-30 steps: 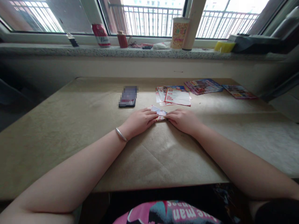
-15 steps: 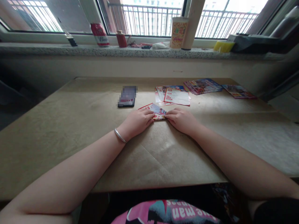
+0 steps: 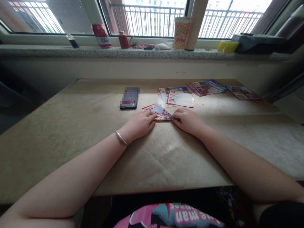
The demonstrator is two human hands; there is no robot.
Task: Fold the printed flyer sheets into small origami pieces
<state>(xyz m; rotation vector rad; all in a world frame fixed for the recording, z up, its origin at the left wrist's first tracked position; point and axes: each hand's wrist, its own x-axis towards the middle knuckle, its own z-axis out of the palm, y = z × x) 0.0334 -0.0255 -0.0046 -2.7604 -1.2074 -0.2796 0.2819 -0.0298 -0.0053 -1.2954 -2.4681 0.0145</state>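
A small folded colourful leaflet (image 3: 161,113) lies on the brown table (image 3: 71,126) in front of me. My left hand (image 3: 140,124), with a silver bracelet on its wrist, has its fingers pressed onto the leaflet's left end. My right hand (image 3: 188,120) pinches the leaflet's right end, fingers curled together. Both forearms rest on the table.
A dark phone (image 3: 129,98) lies just beyond my left hand. Leaflet piles sit beyond my right hand: one stack (image 3: 177,96), a second (image 3: 206,87), a third (image 3: 242,92). On the windowsill stand a red can (image 3: 101,35), a small red item (image 3: 123,40), a paper cup (image 3: 181,33) and a yellow sponge (image 3: 227,47).
My hands have drawn slightly apart along the leaflet, so more of the folded paper shows between them. Its far edge has lifted and spread a little.
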